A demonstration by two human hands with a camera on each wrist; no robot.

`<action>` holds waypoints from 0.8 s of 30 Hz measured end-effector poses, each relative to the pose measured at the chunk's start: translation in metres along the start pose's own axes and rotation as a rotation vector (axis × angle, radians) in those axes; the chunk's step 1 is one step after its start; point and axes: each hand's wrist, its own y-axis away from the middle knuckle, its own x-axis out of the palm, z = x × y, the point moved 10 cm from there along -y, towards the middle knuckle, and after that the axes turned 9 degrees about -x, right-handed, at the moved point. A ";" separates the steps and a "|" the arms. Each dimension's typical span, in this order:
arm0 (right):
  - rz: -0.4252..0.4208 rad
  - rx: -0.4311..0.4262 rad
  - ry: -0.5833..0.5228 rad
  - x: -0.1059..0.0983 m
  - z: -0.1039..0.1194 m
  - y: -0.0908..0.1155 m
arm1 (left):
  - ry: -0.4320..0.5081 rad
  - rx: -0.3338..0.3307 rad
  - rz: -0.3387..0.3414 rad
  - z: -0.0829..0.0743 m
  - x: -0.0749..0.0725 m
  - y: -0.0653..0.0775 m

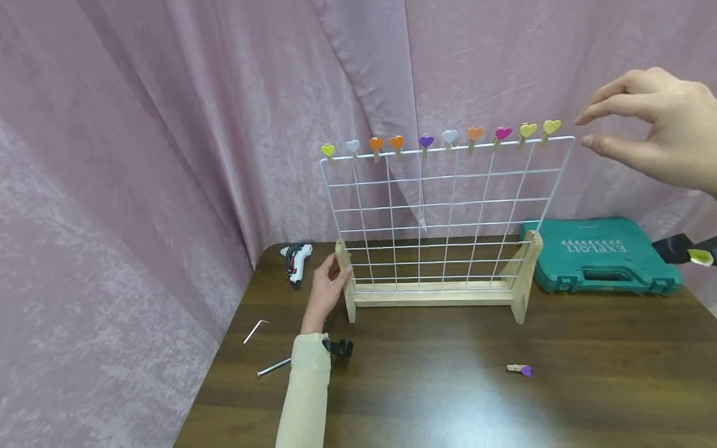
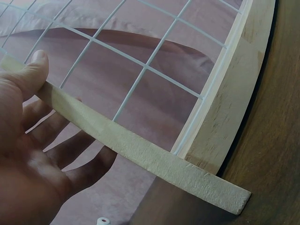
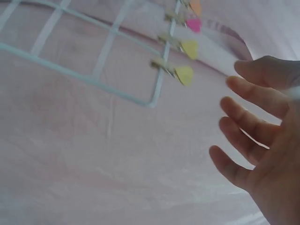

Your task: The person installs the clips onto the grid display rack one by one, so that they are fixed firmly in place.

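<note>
A white wire grid stands upright in a wooden stand. Along its top wire sits a row of several heart clothespins, among them a purple one and a yellow one at the right end. My left hand holds the stand's left upright, thumb on one side and fingers behind it. Off the grid's upper right corner, my right hand hangs in the air with fingers apart and nothing between them. A loose clothespin with a purple heart lies on the table, front right.
Behind the stand's right side lies a green tool case. A white glue gun is at the table's back left. Nearer on the left are a hex key and a long bolt. A pink curtain hangs behind.
</note>
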 end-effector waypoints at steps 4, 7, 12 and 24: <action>-0.090 -0.002 -0.064 0.001 0.014 0.027 | -0.014 0.013 -0.006 -0.001 -0.001 0.000; -0.131 0.004 -0.113 0.008 0.022 0.052 | -0.010 0.018 -0.009 -0.002 -0.001 0.000; -0.145 0.023 -0.166 0.026 0.030 0.089 | -0.010 0.016 -0.007 -0.001 -0.001 0.000; 0.026 0.033 -0.291 0.105 0.059 0.162 | 0.020 0.009 -0.005 0.000 -0.001 -0.001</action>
